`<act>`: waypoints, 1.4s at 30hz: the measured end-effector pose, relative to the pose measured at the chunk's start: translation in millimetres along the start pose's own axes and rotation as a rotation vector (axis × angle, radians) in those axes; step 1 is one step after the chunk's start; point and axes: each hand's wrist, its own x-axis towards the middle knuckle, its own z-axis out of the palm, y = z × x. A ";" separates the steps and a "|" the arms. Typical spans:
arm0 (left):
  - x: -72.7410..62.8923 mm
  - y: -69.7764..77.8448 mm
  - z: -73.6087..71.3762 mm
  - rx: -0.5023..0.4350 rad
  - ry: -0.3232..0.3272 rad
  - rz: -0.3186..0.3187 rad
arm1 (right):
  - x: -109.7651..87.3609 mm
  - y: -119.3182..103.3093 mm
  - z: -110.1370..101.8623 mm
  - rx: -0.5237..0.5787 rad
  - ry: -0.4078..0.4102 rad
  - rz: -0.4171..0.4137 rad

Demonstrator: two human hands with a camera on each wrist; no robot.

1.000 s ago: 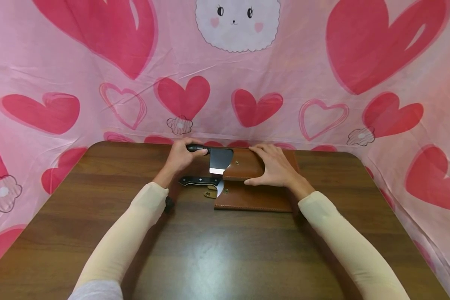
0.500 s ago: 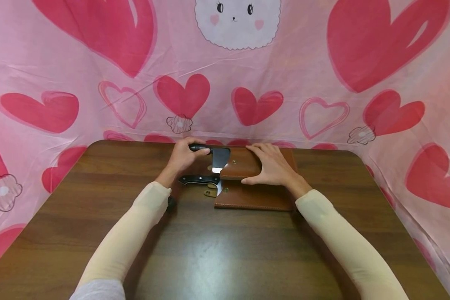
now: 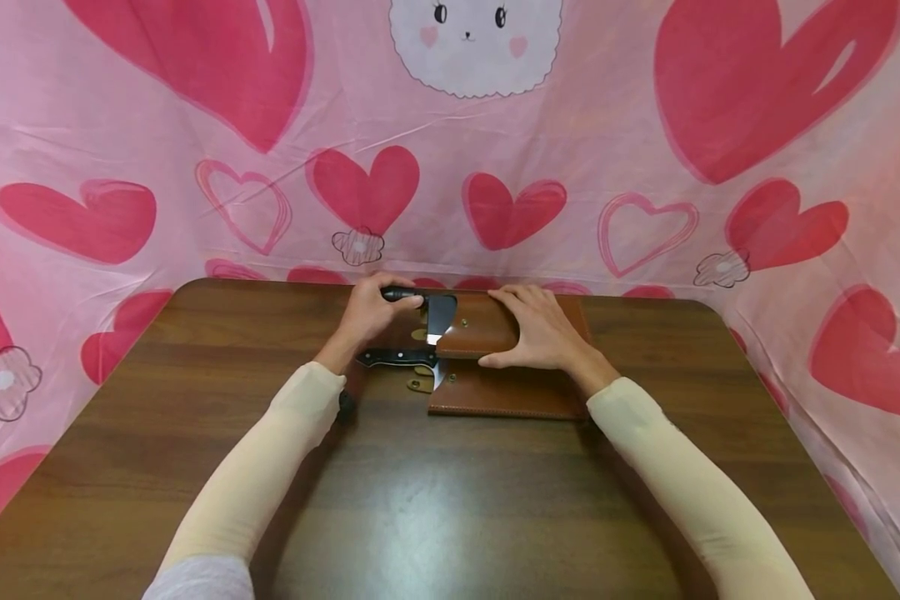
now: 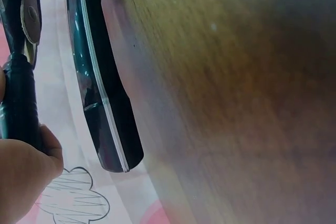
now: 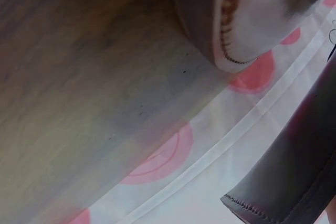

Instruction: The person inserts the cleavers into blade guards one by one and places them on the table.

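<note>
My left hand (image 3: pixel 367 312) grips the black handle (image 4: pixel 20 98) of a cleaver. Its dark blade (image 3: pixel 441 317), bright along the edge, is partly inside a brown leather sheath (image 3: pixel 476 325); the rest of the blade is hidden. My right hand (image 3: pixel 543 329) holds that sheath, thumb at the near edge and fingers at the far edge. Just in front lies a second brown sheath (image 3: pixel 510 393) with another knife in it. That knife's black riveted handle (image 3: pixel 397 357) sticks out leftward, and a strip of blade shows at the sheath's mouth.
Beside the second knife lies a snap strap (image 3: pixel 420 385). A small dark object (image 3: pixel 347 406), partly hidden by the left sleeve, sits on the wooden table (image 3: pixel 420 500). A pink heart-patterned cloth (image 3: pixel 450 133) hangs behind the table's far edge.
The cleaver has gone deeper into its sheath, so less blade shows. My left hand has moved slightly right and my right hand, with the sheath, slightly left. The second knife stays put.
</note>
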 end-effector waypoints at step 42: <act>2.2 8.7 16.6 0.024 0.017 0.079 | 9.1 -7.8 2.5 -0.052 -0.010 -0.063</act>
